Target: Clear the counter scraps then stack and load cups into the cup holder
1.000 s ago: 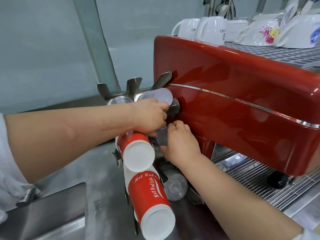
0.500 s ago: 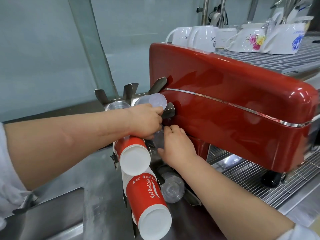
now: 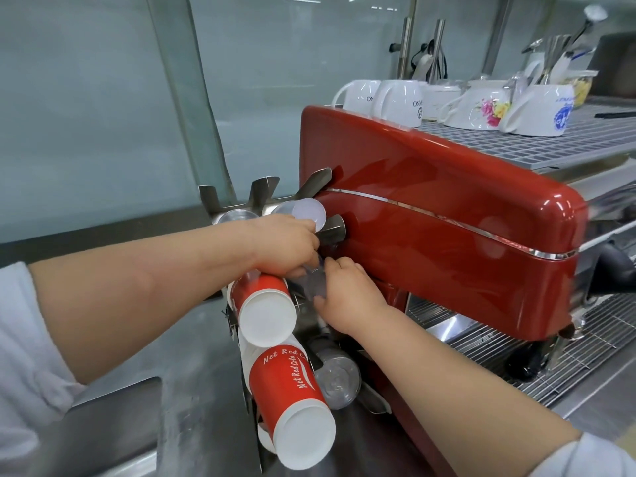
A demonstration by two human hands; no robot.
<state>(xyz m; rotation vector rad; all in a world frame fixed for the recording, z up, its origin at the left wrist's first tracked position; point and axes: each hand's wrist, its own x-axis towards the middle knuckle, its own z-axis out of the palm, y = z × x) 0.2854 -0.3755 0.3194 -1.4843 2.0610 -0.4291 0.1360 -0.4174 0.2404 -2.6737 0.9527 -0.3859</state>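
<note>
Red cups (image 3: 265, 311) and clear cups (image 3: 335, 380) sit loaded in the holder (image 3: 237, 201). Both my hands, left (image 3: 285, 244) and right (image 3: 347, 297), grip one more clear cup (image 3: 315, 282), seating it.

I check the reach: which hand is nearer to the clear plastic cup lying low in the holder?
Right. The right hand sits just above the clear plastic cup; the left hand is higher, farther away.
</note>
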